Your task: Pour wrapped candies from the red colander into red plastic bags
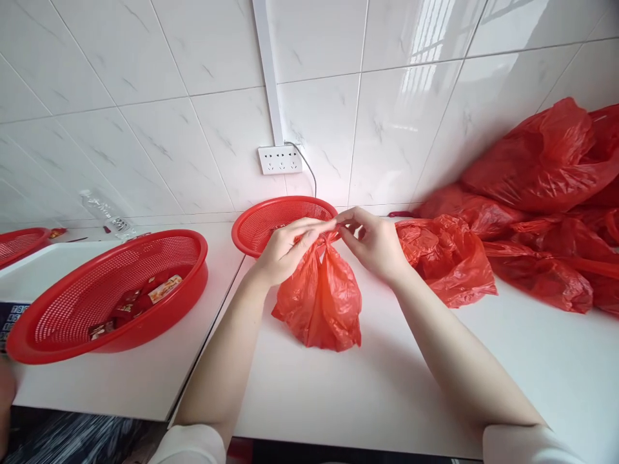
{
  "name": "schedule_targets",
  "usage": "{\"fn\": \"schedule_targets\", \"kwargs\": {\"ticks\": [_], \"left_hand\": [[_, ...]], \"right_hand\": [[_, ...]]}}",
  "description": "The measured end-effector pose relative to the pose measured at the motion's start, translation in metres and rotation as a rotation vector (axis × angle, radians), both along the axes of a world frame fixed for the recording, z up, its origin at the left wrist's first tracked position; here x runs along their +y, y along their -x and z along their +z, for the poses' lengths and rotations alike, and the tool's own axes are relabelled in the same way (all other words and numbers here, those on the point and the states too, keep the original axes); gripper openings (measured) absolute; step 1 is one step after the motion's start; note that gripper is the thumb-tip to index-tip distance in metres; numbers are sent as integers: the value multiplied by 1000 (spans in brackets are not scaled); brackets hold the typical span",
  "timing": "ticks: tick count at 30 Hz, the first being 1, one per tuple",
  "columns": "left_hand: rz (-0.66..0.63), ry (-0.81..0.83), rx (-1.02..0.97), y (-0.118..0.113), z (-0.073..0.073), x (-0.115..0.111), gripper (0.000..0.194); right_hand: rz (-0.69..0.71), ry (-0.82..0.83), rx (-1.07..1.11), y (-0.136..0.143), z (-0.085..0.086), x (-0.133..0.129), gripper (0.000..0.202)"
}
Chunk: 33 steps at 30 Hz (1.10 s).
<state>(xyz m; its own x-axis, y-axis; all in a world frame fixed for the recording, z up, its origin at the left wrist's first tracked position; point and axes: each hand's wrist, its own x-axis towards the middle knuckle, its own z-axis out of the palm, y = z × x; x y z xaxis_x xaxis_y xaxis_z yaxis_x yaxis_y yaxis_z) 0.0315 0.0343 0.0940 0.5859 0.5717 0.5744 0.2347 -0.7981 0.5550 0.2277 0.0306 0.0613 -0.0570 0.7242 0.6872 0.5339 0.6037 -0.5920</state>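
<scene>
A red plastic bag (319, 303) stands on the white table in front of me, its neck gathered at the top. My left hand (290, 248) pinches one side of the gathered top, fingers closed. From the other side my right hand (372, 241) is closed on the bag's twisted top, its fingertips close to those of the left. The bag's body bulges below my hands, and what it contains cannot be made out. Just behind my left hand is a red perforated basket (251, 225), partly covered by the hand and bag.
A larger red basket (193, 258) with several small packets (164, 290) stands at left. Several red plastic bags (541, 167) pile up at right, with a crumpled one (445, 258) nearer. A clear bottle (109, 216) lies by the wall, below a socket strip (280, 161). A table seam (213, 328) runs left of my arm.
</scene>
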Motion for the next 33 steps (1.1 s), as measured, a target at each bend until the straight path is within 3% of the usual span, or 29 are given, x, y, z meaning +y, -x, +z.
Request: {"fn": "schedule_targets", "kwargs": {"ticks": [4,7,11,15,17,21,26,29,33], "left_hand": [[391,-122,207,5,-1,3,42],[600,-143,437,16,6,5,51],[666,50,536,40,15,11,60],[589,365,485,57,15,19,54],[521,476,462,59,13,21,50],[428,548,475,57,9,23,48],[351,485,533,58,10,21,32],[407,390,431,56,14,14,47],[485,364,343,50,18,7,47]], "right_hand": [[-376,-67,-219,-12,6,0,23],[-449,5,-209,-37,12,1,23],[-491,203,-133,-82,12,6,22],[-613,324,-88,-110,6,11,31],[-549,382,-53,-116,5,10,31],[-190,539,-63,-127,11,-3,23],[101,543,-477,-123,27,-26,24],[30,503,-536,-89,20,-31,41],[-1,513,-626,-16,-25,-26,77]]}}
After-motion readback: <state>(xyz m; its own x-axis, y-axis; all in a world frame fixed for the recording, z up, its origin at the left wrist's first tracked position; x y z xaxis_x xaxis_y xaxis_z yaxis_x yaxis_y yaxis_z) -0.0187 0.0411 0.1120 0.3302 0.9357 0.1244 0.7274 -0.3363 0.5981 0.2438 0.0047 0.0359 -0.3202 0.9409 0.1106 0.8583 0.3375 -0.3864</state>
